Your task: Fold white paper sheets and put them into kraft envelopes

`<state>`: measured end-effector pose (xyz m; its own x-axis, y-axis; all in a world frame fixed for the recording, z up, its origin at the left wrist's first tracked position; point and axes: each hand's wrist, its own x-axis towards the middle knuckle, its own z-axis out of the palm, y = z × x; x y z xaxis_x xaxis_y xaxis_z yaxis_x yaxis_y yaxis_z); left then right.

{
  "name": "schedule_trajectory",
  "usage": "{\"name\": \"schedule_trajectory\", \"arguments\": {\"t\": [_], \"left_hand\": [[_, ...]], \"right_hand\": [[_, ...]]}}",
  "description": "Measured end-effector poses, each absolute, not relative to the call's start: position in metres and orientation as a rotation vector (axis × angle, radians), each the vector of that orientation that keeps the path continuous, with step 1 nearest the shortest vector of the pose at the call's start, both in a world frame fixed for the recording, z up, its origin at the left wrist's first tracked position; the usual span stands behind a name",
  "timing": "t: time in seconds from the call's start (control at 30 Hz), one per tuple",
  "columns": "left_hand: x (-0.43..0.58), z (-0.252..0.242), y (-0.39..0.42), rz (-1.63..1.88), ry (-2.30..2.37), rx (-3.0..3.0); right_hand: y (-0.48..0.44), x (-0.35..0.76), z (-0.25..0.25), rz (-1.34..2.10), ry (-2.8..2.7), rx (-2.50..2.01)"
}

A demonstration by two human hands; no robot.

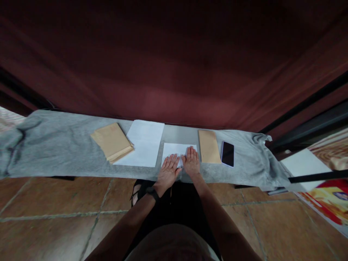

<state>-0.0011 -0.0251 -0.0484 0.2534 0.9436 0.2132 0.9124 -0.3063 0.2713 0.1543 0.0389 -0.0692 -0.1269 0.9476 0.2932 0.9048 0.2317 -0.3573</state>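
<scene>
A white sheet of paper [178, 148], smaller than the sheets to its left and perhaps folded, lies in front of me on the grey cloth. My left hand [169, 168] rests flat on its lower left part, fingers stretched out. On the right part of the same paper, my right hand [191, 163] also lies flat and open. The two thumbs come close together near the paper's lower edge. Brown envelopes [209, 146] sit just right of my right hand. Left of my hands are larger white sheets [148, 141], partly under a fanned stack of brown envelopes [112, 139].
The grey cloth [65, 145] covers a long narrow bench or table along a dark red panel [168, 90]. A phone [227, 154] lies right of the envelopes. At far right are a white board [306, 166] and a red and yellow printed package [330, 199]. Brown tiles [67, 195] form the floor.
</scene>
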Motion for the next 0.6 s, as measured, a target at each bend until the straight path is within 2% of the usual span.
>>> {"name": "schedule_trajectory", "arguments": {"t": [0.3, 0.6], "left_hand": [[-0.004, -0.047, -0.034, 0.410, 1.707, 2.493], [-0.015, -0.049, -0.037, 0.432, 1.582, 2.536]], "right_hand": [[-0.001, 0.151, -0.061, 0.246, -2.250, -1.512], [-0.029, 0.172, -0.065, 0.156, -2.283, -1.506]]}}
